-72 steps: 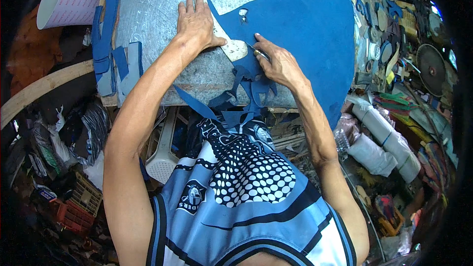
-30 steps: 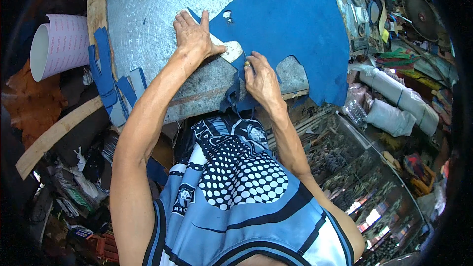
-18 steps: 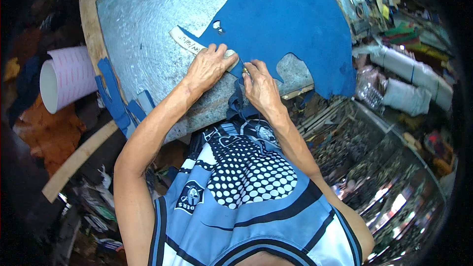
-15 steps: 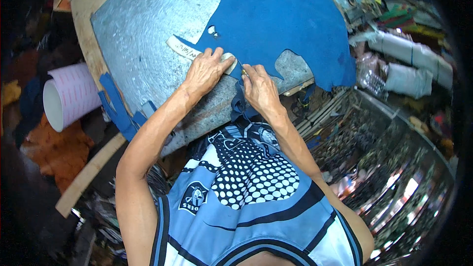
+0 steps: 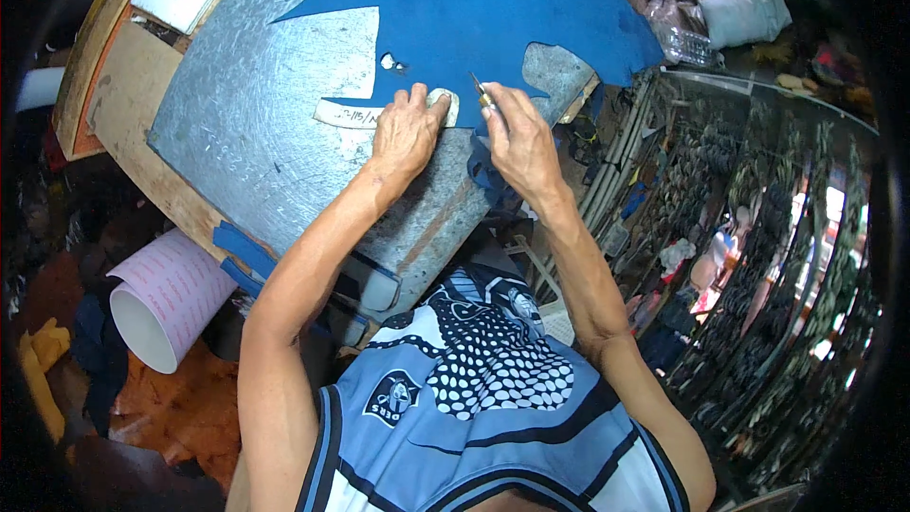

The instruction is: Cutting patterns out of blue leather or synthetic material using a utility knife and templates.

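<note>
A blue leather-like sheet (image 5: pixel 455 9) with irregular cut edges lies over a scratched grey metal-topped board (image 5: pixel 265 123). Along the sheet's near edge rests a narrow white template strip (image 5: pixel 343 116) with handwriting on it. My left hand (image 5: pixel 408 137) presses the strip down from above, thumb and fingers apart; its middle is hidden under them. Just right of the strip's rounded end, my right hand (image 5: pixel 521 142) grips a slim pointed knife (image 5: pixel 482 93) with a brass-coloured collar. Its tip points up and away over the blue sheet; whether it touches cannot be told.
A curled pale pink-white roll (image 5: pixel 175 299) stands left of the board above brown leather pieces (image 5: pixel 175 417). Blue offcuts (image 5: pixel 245 251) hang at the board's left edge. Dark strips (image 5: pixel 758 275) crowd the right side. Plastic-wrapped bundles (image 5: pixel 744 14) lie at far right.
The view has turned, so the board and strip sit differently in it. My right hand has moved the knife away from the strip's end. The left hand stays on the strip.
</note>
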Tool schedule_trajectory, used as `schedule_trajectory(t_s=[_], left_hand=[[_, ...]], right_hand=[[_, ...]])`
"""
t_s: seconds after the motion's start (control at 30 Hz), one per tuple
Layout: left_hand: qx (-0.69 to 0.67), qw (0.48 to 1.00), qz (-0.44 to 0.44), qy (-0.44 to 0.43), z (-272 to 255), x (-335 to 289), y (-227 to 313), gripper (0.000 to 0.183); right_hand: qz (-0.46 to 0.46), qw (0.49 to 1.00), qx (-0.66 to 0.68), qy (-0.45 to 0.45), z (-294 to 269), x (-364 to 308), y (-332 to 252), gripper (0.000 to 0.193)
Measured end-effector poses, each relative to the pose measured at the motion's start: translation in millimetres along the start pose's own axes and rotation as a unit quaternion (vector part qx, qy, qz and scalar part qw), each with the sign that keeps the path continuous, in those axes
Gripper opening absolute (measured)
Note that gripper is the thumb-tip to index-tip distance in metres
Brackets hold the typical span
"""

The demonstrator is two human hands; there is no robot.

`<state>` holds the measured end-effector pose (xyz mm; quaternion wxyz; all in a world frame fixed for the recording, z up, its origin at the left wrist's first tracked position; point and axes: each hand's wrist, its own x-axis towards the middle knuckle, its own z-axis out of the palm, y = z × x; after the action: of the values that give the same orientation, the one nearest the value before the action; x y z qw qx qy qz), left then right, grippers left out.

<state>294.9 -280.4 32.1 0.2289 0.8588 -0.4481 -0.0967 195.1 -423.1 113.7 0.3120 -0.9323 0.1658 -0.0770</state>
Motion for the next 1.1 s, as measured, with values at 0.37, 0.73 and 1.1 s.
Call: schedule_trajectory(t_s=[0.37,0.73,1.1], left_hand=[[-0.036,0.998,0.045,0.023,-1.0,-0.3,-11.0,0.022],[-0.026,0.999,0.042,0.021,2.4,-0.5,-14.1,0.021],[-0.015,0.999,0.046,0.018,3.2,-0.5,-14.7,0.020]], right_hand=[[0.127,0.990,-0.012,0.058,63.0,-28.6,-9.0,0.033],[0.131,0.990,-0.046,0.035,59.2,-21.2,-11.3,0.032],[0.066,0.986,-0.128,-0.081,25.1,12.6,10.8,0.029]])
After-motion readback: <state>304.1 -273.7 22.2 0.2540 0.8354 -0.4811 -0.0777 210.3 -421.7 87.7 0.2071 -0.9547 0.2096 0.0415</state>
